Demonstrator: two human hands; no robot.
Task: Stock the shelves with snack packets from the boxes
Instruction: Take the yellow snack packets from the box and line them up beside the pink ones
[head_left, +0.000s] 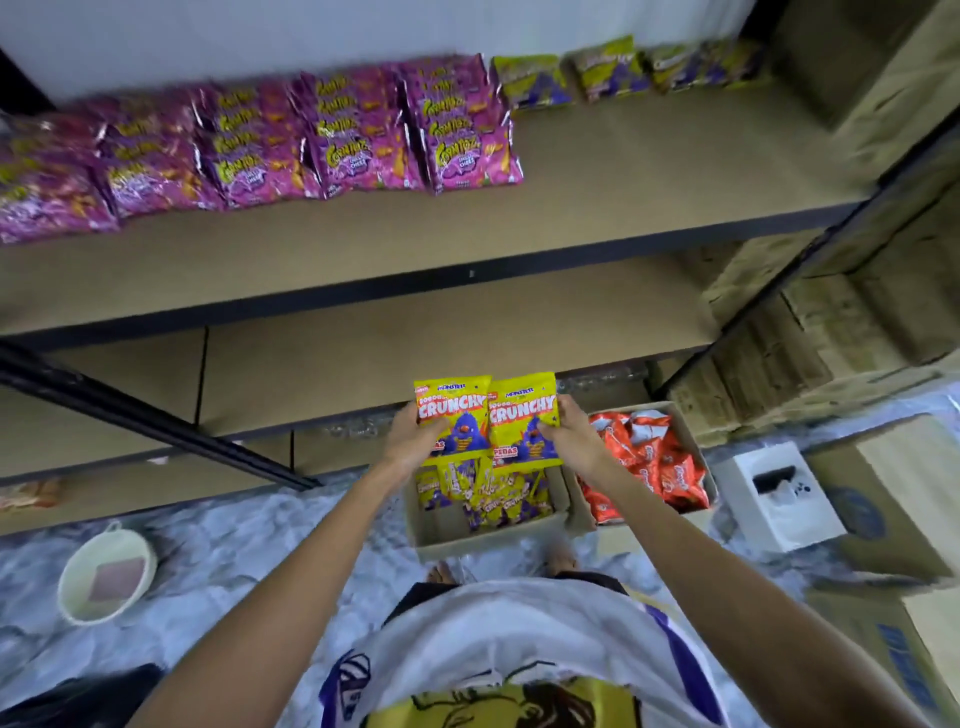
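- Left hand grips one yellow Crunchy packet; right hand grips another — side by side, above the open box.
- Pink packets line the far shelf.

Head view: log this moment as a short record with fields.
left hand: holds a yellow Crunchy packet upright
right hand: holds a second yellow Crunchy packet, side by side with the first
yellow-packet box: open, on the floor below the hands, with more yellow packets inside
red-packet box: open, just right of it
upper shelf: pink packets in rows on the left, yellow-green packets at the back right
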